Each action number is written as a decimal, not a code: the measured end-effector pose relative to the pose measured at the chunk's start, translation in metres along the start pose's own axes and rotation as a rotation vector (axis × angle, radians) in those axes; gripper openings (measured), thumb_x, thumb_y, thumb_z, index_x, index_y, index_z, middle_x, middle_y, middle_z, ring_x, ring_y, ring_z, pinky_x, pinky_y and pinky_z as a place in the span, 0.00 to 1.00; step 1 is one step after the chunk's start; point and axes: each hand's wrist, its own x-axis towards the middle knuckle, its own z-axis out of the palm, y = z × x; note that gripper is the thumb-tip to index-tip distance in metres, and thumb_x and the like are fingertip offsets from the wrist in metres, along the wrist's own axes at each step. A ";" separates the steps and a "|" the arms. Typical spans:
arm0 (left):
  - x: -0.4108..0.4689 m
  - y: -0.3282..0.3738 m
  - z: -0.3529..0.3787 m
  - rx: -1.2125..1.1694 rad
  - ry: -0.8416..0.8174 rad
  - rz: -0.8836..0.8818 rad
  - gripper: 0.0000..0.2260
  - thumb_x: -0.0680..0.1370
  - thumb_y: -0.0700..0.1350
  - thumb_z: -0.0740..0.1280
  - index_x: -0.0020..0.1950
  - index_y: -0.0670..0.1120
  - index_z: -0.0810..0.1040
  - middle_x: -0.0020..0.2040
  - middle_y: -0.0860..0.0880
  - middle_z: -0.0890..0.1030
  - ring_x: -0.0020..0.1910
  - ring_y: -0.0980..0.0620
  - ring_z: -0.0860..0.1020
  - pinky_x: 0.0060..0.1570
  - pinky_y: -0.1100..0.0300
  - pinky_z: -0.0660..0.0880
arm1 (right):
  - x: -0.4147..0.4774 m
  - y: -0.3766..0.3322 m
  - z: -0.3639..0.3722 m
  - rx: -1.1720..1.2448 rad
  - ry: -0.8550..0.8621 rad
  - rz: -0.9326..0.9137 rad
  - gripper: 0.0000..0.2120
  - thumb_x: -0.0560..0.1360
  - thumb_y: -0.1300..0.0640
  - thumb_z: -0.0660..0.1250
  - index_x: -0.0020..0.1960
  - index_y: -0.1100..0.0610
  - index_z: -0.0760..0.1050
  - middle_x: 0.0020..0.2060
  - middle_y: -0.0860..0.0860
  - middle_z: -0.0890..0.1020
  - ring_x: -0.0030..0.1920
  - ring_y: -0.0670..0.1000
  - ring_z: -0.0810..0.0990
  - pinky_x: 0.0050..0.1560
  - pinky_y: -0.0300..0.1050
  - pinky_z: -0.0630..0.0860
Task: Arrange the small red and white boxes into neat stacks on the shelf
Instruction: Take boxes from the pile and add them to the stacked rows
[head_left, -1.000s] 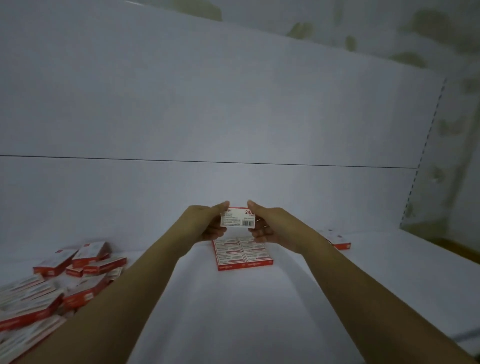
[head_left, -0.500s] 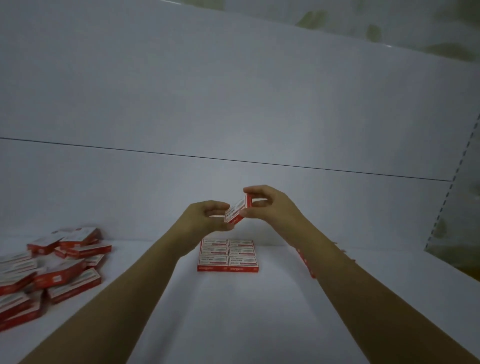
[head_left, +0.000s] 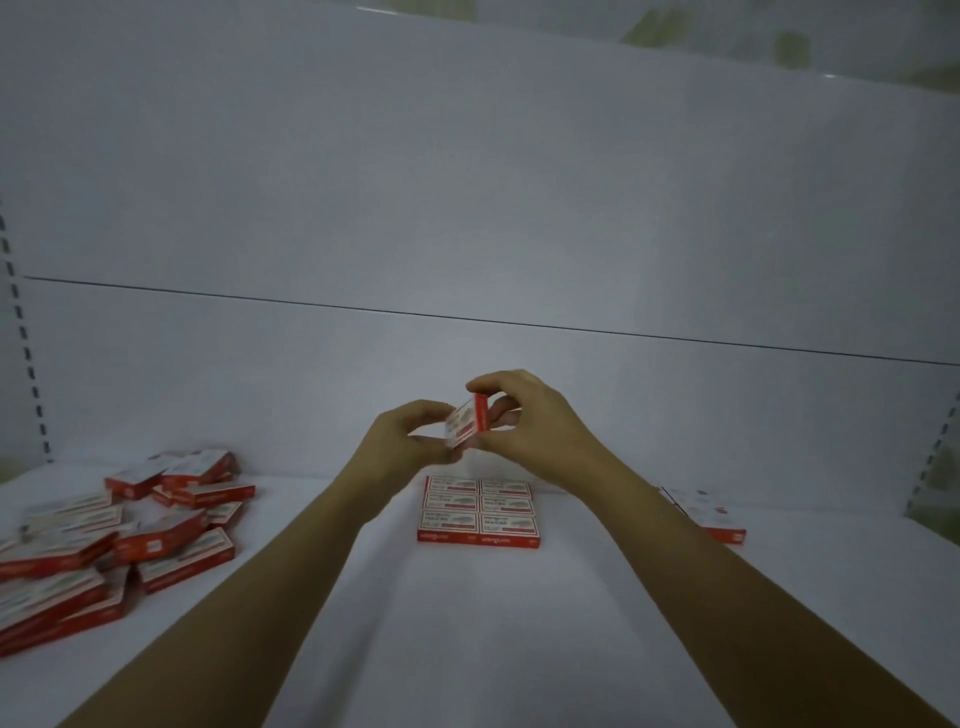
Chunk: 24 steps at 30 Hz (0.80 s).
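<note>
Head view, starting at the fingers (head_left: 483, 385): both sets are curled in and pinching one small red and white box (head_left: 464, 426) between them. The right hand (head_left: 540, 423) grips the red end from above and behind, and the left hand (head_left: 397, 441) pinches the lower left edge. The box is tilted, printed face turned to the left, up in the air and not touching anything else. Just below it on the shelf (head_left: 467, 623) sits a tidy block (head_left: 478, 512) of boxes, two across and three deep with edges touching, only one layer as far as I can tell. Off to the left there's a messy pile (head_left: 130, 535), boxes at all angles and overlapping each other. Over on the right are a couple more boxes (head_left: 709, 514), partly hidden behind the right forearm. So my read is it's early days: one layer laid down, one box in hand probably getting turned to go on top of the block, and pretty much the whole pile yet to be sorted into stacks.
</note>
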 end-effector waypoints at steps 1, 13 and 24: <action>0.001 0.003 -0.005 0.018 0.014 0.009 0.17 0.71 0.36 0.72 0.57 0.49 0.77 0.56 0.53 0.80 0.48 0.52 0.81 0.46 0.63 0.75 | 0.001 0.002 -0.004 -0.010 0.004 0.021 0.22 0.69 0.61 0.74 0.61 0.51 0.73 0.54 0.46 0.74 0.46 0.42 0.77 0.43 0.27 0.76; -0.001 0.009 -0.020 0.291 0.038 0.130 0.18 0.70 0.40 0.75 0.56 0.51 0.75 0.55 0.54 0.80 0.40 0.55 0.79 0.39 0.69 0.77 | -0.002 0.020 0.016 0.011 0.001 0.210 0.18 0.69 0.62 0.73 0.54 0.48 0.72 0.51 0.43 0.77 0.42 0.37 0.76 0.30 0.26 0.71; -0.011 -0.004 -0.013 0.741 0.419 0.850 0.16 0.68 0.37 0.74 0.51 0.42 0.72 0.46 0.42 0.80 0.41 0.47 0.79 0.46 0.64 0.73 | -0.007 0.020 0.035 -0.454 0.493 -0.414 0.17 0.70 0.67 0.70 0.51 0.53 0.67 0.47 0.54 0.75 0.43 0.45 0.71 0.47 0.25 0.68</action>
